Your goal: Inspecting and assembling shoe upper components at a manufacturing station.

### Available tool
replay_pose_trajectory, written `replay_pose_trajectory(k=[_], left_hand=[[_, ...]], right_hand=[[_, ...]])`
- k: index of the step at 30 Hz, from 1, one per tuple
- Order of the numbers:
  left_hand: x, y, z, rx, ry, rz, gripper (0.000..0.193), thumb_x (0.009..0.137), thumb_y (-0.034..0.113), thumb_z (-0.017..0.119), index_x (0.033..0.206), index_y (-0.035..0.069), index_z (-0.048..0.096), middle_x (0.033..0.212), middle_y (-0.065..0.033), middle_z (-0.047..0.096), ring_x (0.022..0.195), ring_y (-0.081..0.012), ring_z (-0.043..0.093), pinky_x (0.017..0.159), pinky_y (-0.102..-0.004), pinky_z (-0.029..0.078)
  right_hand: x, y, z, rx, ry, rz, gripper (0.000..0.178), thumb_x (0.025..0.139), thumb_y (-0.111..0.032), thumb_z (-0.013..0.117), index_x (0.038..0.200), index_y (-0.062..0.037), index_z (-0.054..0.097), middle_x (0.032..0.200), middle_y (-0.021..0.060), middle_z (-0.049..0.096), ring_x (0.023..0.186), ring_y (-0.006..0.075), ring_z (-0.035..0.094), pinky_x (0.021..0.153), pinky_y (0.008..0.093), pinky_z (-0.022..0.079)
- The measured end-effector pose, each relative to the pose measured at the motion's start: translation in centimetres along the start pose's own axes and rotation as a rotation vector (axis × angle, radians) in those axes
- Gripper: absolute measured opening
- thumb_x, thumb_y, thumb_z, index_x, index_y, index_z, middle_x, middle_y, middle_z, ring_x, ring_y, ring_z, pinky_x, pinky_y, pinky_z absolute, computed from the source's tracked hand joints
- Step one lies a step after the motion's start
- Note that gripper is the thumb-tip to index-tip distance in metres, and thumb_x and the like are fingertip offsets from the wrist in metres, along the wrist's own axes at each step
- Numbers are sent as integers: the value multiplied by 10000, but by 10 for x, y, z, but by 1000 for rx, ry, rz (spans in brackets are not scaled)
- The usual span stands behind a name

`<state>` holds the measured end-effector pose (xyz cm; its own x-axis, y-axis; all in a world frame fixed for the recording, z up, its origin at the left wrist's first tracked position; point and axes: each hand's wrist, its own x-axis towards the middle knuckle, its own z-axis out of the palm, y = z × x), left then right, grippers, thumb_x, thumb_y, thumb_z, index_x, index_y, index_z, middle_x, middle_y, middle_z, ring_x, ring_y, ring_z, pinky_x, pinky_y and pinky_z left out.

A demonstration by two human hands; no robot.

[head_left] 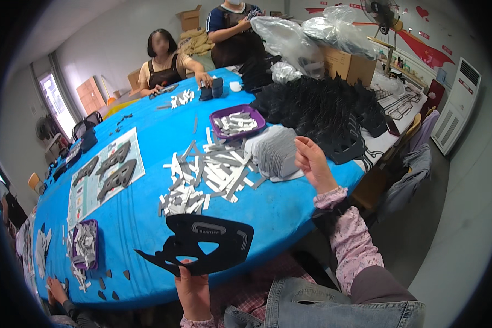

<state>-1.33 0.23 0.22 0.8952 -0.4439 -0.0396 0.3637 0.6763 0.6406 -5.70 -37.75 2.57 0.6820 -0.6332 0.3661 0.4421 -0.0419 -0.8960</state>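
The left hand's (pixel 193 290) grip is clamped on a black panel (pixel 232 251) near the table (pixel 142 232). The right hand (pixel 314 164), fingertips together, hovers beside a grey stack (pixel 276 150).

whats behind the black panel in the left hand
Blue tablecloth shows around much of the black panel and through its triangular cutout; the left hand holds its lower edge. Whatever its solid parts cover is hidden.

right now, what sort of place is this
Probably an assembly workshop, judging by the blue-covered table, the loose grey and white strips and the pile of black cut-out pieces.
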Motion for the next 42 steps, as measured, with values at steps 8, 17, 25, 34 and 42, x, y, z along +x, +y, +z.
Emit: replay_pose_trajectory(k=[8,17,25,34,42], left_hand=[[3,1,-3,30,-79,-39,290,873,253,547,1081,51,563,1032,-52,610,1003,-199,537,876,-392,398],[2,1,9,-16,-21,-8,187,865,254,566,1000,124,575,965,23,592,913,-129,577,824,-322,457],[-5,1,-6,-120,23,17,183,865,260,563,998,138,592,980,23,598,915,-137,577,844,-341,454],[-3,-2,-8,-116,-21,-14,196,873,266,549,1013,134,585,985,13,594,921,-141,577,817,-331,463],[-7,3,-4,-95,0,-16,188,872,268,552,1004,138,583,975,20,586,911,-135,578,810,-329,464]], right_hand=[[-10,-18,8,570,-94,145,258,819,-1,537,1036,-121,466,624,-63,348,483,19,289,422,177,237],[-55,-86,119,112,-818,308,666,820,-129,560,1387,-59,218,584,-81,332,499,12,311,439,165,245],[-55,-56,93,26,-484,273,579,815,-150,585,1324,-36,336,597,-81,370,534,2,346,453,161,276],[-29,-2,21,-351,-132,133,463,806,-30,529,1242,16,379,587,-38,404,490,27,371,464,166,300],[-32,-37,41,496,-158,268,297,823,-27,523,1085,-91,399,618,-55,349,466,22,292,423,181,231]])
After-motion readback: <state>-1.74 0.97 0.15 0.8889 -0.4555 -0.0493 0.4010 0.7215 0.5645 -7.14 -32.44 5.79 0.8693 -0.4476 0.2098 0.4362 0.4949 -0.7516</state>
